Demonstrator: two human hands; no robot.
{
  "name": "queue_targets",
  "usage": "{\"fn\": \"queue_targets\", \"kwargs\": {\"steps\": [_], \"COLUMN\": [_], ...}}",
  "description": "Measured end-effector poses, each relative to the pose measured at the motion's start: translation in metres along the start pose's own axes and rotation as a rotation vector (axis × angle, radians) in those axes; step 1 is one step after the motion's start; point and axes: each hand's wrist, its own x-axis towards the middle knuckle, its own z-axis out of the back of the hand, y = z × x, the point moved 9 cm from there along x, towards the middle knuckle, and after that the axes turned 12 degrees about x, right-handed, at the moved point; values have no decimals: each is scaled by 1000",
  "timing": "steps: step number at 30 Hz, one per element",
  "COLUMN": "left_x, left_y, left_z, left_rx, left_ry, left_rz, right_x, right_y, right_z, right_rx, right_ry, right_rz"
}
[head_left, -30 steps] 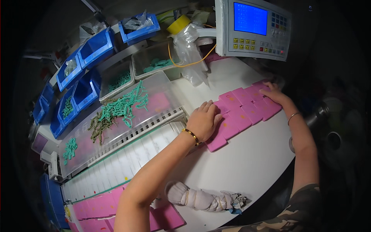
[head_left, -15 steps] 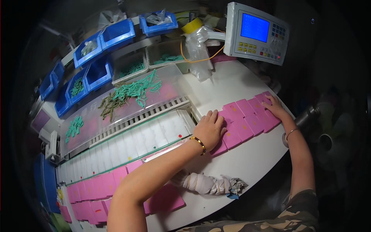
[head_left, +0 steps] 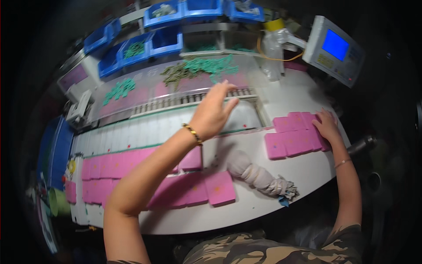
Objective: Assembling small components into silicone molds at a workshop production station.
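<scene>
My left hand (head_left: 214, 110), with a gold and black bracelet at its wrist, is raised over the white segmented strip (head_left: 167, 127). Its fingers reach toward the loose teal pieces (head_left: 204, 66), thumb apart, and it appears to hold nothing. On the right, my right hand (head_left: 326, 127) rests with fingers spread against the far end of two rows of pink flat blocks (head_left: 295, 143). More pink blocks (head_left: 217, 189) lie in two long rows at the left and middle front, partly hidden by my left forearm. Olive-brown pieces (head_left: 173, 75) lie beside the teal ones on a clear cover.
A tied cloth bundle (head_left: 259, 176) lies between the pink groups. Blue bins (head_left: 165, 40) line the back. A control panel with a blue screen (head_left: 336, 50) stands at the back right, with an orange cable (head_left: 281, 58) beside it. A dark cylinder (head_left: 362, 144) is past the right edge.
My left hand has left the right-hand pink blocks and moved up and left over the strip. My right hand stays at those blocks. The whole view has shifted.
</scene>
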Motion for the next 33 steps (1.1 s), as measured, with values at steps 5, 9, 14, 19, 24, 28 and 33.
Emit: {"fn": "queue_targets", "kwargs": {"steps": [5,9,14,19,24,28,33], "left_x": [-82,-158,-222,-249,-277,-297,-313], "left_y": [39,47,24,22,37,42,42], "left_z": [115,162,172,179,211,234,261], "left_rx": [49,25,103,330,425,482,482], "left_ry": [-122,-203,-249,-249,-334,-401,-513], "left_rz": [224,393,359,327,480,539,603], "right_x": [-38,-118,-201,-228,-222,-214,-214], "right_y": [92,213,299,317,322,327,329], "right_z": [8,11,2,-26,-29,-28,-24], "right_rx": [582,809,551,281,299,319,365], "right_ry": [-33,234,401,405,361,353,338], "right_rz": [326,608,954,1049,1024,990,1008]}}
